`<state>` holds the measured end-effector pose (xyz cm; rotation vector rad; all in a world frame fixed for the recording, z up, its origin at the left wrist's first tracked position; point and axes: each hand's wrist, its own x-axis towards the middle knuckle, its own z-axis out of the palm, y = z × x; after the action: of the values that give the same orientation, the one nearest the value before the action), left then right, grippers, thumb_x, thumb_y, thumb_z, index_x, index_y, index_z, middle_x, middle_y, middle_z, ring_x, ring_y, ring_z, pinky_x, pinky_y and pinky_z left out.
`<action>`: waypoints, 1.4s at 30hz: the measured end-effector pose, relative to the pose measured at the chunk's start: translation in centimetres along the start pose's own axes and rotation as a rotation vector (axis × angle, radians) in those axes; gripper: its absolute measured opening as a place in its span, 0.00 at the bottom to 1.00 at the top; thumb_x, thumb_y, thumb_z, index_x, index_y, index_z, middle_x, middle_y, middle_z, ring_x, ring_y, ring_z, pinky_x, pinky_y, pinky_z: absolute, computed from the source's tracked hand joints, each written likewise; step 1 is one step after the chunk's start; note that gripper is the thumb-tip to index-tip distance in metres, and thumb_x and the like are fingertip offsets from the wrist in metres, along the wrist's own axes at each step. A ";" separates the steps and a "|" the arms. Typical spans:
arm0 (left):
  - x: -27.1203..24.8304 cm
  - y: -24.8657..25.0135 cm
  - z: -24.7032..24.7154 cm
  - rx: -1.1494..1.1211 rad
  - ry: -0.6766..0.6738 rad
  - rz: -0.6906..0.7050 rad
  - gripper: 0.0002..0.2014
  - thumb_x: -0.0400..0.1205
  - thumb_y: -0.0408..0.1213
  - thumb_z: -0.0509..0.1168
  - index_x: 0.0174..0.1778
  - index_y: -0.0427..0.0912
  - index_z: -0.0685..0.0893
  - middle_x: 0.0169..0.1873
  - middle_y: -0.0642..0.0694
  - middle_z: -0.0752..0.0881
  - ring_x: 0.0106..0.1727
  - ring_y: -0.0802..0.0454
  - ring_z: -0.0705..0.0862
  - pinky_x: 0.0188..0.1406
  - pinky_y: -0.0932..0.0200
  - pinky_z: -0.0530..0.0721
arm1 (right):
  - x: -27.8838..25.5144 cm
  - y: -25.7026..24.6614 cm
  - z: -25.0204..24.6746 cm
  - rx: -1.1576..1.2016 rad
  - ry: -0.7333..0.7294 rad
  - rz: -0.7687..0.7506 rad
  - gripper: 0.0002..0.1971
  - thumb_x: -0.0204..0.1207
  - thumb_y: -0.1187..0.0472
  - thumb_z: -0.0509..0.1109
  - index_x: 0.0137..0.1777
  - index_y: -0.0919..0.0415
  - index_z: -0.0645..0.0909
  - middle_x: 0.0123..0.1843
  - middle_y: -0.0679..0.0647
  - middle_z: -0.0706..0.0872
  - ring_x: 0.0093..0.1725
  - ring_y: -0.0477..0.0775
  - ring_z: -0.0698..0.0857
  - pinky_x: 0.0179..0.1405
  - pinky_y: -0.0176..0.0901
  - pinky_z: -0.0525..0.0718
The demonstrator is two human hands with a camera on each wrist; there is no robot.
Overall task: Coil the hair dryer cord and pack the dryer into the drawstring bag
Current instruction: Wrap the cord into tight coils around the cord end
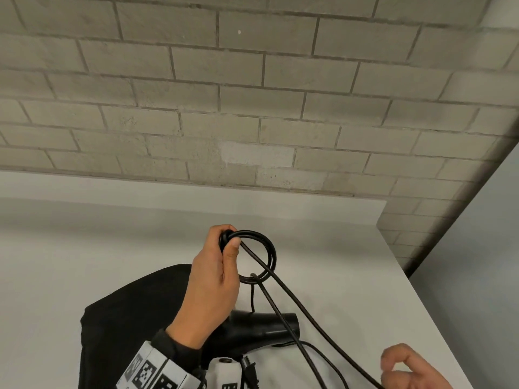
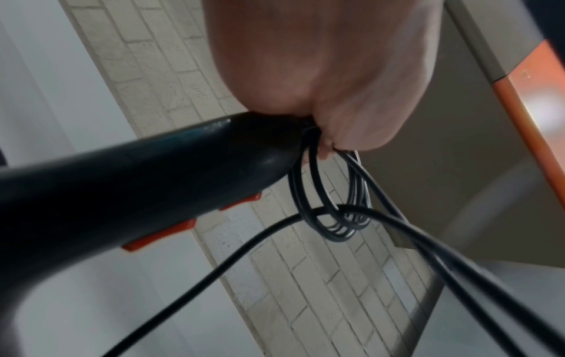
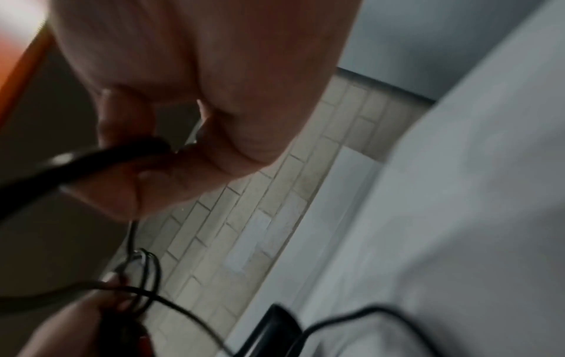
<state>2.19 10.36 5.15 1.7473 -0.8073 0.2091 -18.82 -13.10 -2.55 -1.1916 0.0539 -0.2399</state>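
Lower right of the head view: my right hand [image 1: 408, 369] is pinching the black cord [image 1: 311, 313] between thumb and fingers; the right wrist view shows the cord pressed between the fingertips [image 3: 171, 166], though blurred.

Bottom centre: the plug [image 1: 250, 372] is lying on the white table [image 1: 365, 276], beside the white wrist camera [image 1: 224, 370] strapped to my left arm.

Just above that, the black hair dryer [image 1: 261, 327] is showing behind my left wrist, its barrel pointing toward the right of the frame. I cannot tell whether it is resting on the table. In the left wrist view its handle [image 2: 137, 183] is running up into my grip, with orange-red switches [image 2: 159, 235] on its underside.

Lower left: the black drawstring bag [image 1: 126, 318] is lying flat on the table, partly under my left forearm.

Centre of the frame: my left hand [image 1: 216, 279] is curling round the handle end and several loops of cord, thumb pressing them down. The coil [image 1: 264, 256] is hanging to the right of my fist. Two strands are running from it down toward the lower right.

Farthest, across the upper frame: a pale brick wall [image 1: 252, 94].
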 end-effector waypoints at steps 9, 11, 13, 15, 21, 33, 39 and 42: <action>-0.1 0.2 -0.4 -0.031 0.007 0.008 0.08 0.85 0.51 0.51 0.53 0.57 0.73 0.29 0.42 0.79 0.29 0.44 0.78 0.28 0.50 0.79 | -2.6 -3.4 0.7 -0.082 0.057 -0.478 0.12 0.86 0.78 0.47 0.60 0.84 0.70 0.50 0.79 0.77 0.54 0.79 0.79 0.72 0.66 0.70; -0.2 0.2 -0.9 -0.053 -0.002 -0.007 0.08 0.85 0.50 0.52 0.54 0.57 0.74 0.30 0.46 0.79 0.29 0.45 0.79 0.30 0.48 0.82 | -1.8 -2.5 0.0 0.105 0.218 -0.602 0.21 0.85 0.78 0.31 0.62 0.75 0.66 0.42 0.73 0.71 0.47 0.81 0.76 0.64 0.61 0.73; -0.2 0.1 -1.4 -0.085 -0.013 -0.031 0.08 0.86 0.49 0.52 0.55 0.55 0.74 0.29 0.51 0.78 0.30 0.45 0.79 0.32 0.45 0.83 | -2.0 -2.7 0.5 0.105 0.234 -0.427 0.17 0.87 0.75 0.36 0.54 0.67 0.67 0.34 0.60 0.62 0.36 0.63 0.69 0.44 0.54 0.67; -0.2 0.3 -2.1 -0.091 -0.030 -0.039 0.06 0.86 0.48 0.53 0.54 0.58 0.75 0.28 0.52 0.78 0.30 0.44 0.78 0.31 0.43 0.83 | -1.4 -3.3 0.5 -0.191 0.242 -0.319 0.07 0.84 0.72 0.61 0.43 0.68 0.74 0.31 0.57 0.64 0.34 0.54 0.68 0.35 0.44 0.66; 0.6 2.4 -3.6 -0.071 -0.069 -0.005 0.09 0.85 0.51 0.53 0.54 0.55 0.75 0.27 0.53 0.78 0.27 0.44 0.77 0.29 0.39 0.82 | -1.8 -3.6 0.2 -0.794 0.593 0.058 0.23 0.63 0.73 0.81 0.19 0.64 0.69 0.19 0.52 0.63 0.22 0.48 0.61 0.21 0.32 0.59; -0.3 0.7 -3.1 0.030 -0.068 -0.051 0.09 0.84 0.53 0.52 0.54 0.58 0.74 0.25 0.48 0.78 0.27 0.44 0.79 0.28 0.41 0.82 | -2.9 -3.9 -3.0 -0.381 0.882 0.236 0.14 0.79 0.65 0.71 0.37 0.76 0.79 0.16 0.54 0.62 0.15 0.45 0.58 0.21 0.30 0.59; -1.1 0.5 -1.9 0.064 -0.047 -0.090 0.09 0.85 0.53 0.51 0.55 0.58 0.73 0.28 0.42 0.80 0.27 0.41 0.79 0.25 0.38 0.81 | -2.5 -1.1 -3.0 -0.600 0.997 0.421 0.17 0.64 0.75 0.81 0.48 0.77 0.77 0.27 0.63 0.80 0.21 0.54 0.74 0.29 0.39 0.71; -1.0 0.6 -1.8 0.067 -0.028 -0.111 0.09 0.85 0.54 0.51 0.56 0.58 0.72 0.27 0.38 0.80 0.26 0.37 0.78 0.22 0.36 0.79 | -1.2 0.5 -0.7 -0.650 0.919 0.403 0.34 0.57 0.78 0.83 0.61 0.62 0.74 0.56 0.67 0.80 0.51 0.67 0.82 0.50 0.55 0.80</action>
<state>1.52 12.32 5.68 1.8559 -0.7282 0.1380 -20.06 -13.25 -3.39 -1.5846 1.2395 -0.4123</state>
